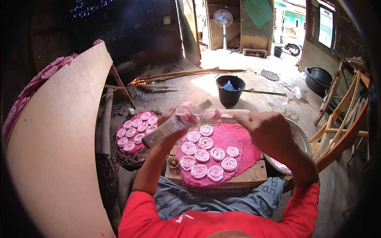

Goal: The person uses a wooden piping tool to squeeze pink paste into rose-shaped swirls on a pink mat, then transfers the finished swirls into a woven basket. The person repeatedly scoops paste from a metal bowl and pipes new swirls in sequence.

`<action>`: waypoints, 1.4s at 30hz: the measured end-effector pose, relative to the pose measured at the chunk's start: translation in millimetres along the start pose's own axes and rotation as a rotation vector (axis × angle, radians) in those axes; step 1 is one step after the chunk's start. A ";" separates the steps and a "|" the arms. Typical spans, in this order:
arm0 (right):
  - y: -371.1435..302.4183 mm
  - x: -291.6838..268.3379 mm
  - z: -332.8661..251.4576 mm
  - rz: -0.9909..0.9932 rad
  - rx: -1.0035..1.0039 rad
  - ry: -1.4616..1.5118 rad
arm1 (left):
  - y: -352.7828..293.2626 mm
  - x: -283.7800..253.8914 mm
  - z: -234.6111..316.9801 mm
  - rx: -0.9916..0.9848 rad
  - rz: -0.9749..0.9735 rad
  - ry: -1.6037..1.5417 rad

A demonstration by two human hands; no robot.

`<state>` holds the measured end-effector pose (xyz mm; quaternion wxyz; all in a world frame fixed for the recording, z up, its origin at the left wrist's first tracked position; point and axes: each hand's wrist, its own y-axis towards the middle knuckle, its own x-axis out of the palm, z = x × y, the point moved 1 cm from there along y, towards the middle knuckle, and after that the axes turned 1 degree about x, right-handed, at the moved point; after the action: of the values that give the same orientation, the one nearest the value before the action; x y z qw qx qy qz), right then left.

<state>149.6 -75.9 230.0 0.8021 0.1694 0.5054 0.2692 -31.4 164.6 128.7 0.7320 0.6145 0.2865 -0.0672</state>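
Above the work board my left hand [171, 117] is closed round a long greyish piece [162, 132], perhaps a wooden slat, blurred by motion. A lump of pink dough [188, 113] sits at its upper part. My right hand [266, 126] grips a thin, light-coloured tool [227, 116], whose exact kind I cannot make out, with pink dough on its tip. Below both hands, a magenta cloth [245, 147] covers much of a thick wooden board [256, 173]. Several pale pink swirled dough rosettes [202, 155] lie on the cloth. A small round cup [173, 162] stands at the board's left edge.
A basket [135, 163] of rosettes on magenta cloth is at left, beside a large leaning plywood sheet [59, 146]. A metal basin [303, 139] stands at right. Farther off are a black bucket [231, 97], a small fire [137, 81] and a wooden frame [337, 119].
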 end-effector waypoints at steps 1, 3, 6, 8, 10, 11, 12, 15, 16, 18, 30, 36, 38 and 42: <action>3.2 0.3 -3.9 -0.002 -0.043 0.013 | -2.6 1.6 9.9 -0.084 -0.060 -0.005; 7.7 1.9 -13.2 -0.038 -0.111 -0.002 | -8.0 1.8 26.2 -0.075 -0.169 0.011; 3.3 4.7 -22.3 -0.119 -0.176 -0.058 | -6.2 -3.6 29.4 0.051 -0.154 0.080; -7.0 5.2 -14.9 -0.056 -0.075 0.004 | -1.6 -10.4 19.9 0.043 -0.112 0.061; -20.2 7.1 0.5 -0.030 0.036 0.103 | 7.3 -13.6 6.4 0.023 -0.126 0.227; -22.5 12.3 6.3 0.013 0.097 0.267 | 10.2 -12.6 3.5 0.170 -0.192 0.525; -23.2 18.6 10.6 0.075 0.160 0.407 | 10.4 -11.2 0.6 -0.017 -0.160 0.399; -9.0 54.6 -8.1 0.248 0.266 0.824 | 7.4 3.5 6.2 0.094 0.087 0.064; -4.2 69.6 -25.5 0.257 0.313 0.959 | 5.0 10.3 8.1 0.107 0.036 0.036; -3.2 93.0 -61.6 0.336 0.341 1.045 | 3.8 19.7 5.0 0.118 -0.081 0.248; -57.0 129.4 -66.9 -0.231 0.817 1.455 | -4.5 32.8 6.3 -0.162 -0.146 0.239; -96.2 121.9 -83.1 -0.245 0.766 1.656 | -7.2 53.4 -3.2 -0.139 -0.229 0.296; -113.8 113.9 -64.0 -0.326 0.732 1.856 | -10.5 48.1 -6.9 -0.115 -0.260 0.382; -151.6 109.9 13.7 -0.084 1.001 0.946 | -12.5 4.0 -13.7 -0.158 -0.075 0.184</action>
<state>239.2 -130.6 74.4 0.3305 0.3640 0.8706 0.0172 -38.4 175.5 114.8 0.7458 0.5473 0.3796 -0.0149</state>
